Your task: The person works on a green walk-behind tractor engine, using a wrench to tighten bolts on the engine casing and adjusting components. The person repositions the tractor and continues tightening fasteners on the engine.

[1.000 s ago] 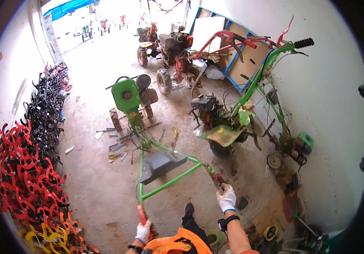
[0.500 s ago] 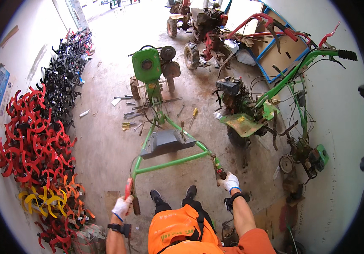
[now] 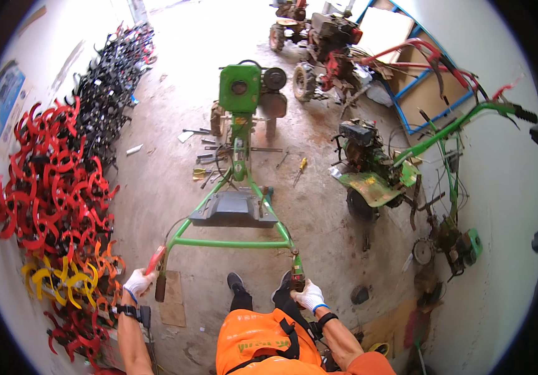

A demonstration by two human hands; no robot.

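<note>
Handlebar [image 3: 286, 235] swung leftward, left hand [image 3: 139, 282] gripping red lever [image 3: 155, 259], right hand [image 3: 309, 295] clasping grip [image 3: 297, 282], crossbar [image 3: 231, 243] ahead

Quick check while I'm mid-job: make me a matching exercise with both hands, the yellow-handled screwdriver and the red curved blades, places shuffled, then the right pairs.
Things:
1. Left hand
2. Right hand
3. Yellow-handled screwdriver
4. Red curved blades

Places:
A. On the concrete floor, to the right of the green walk-behind machine
B. At the right end of the green handlebar
C. Heaped at the left of the picture
D. At the red lever

Right pairs: 1-D, 2-B, 3-A, 4-C
</note>
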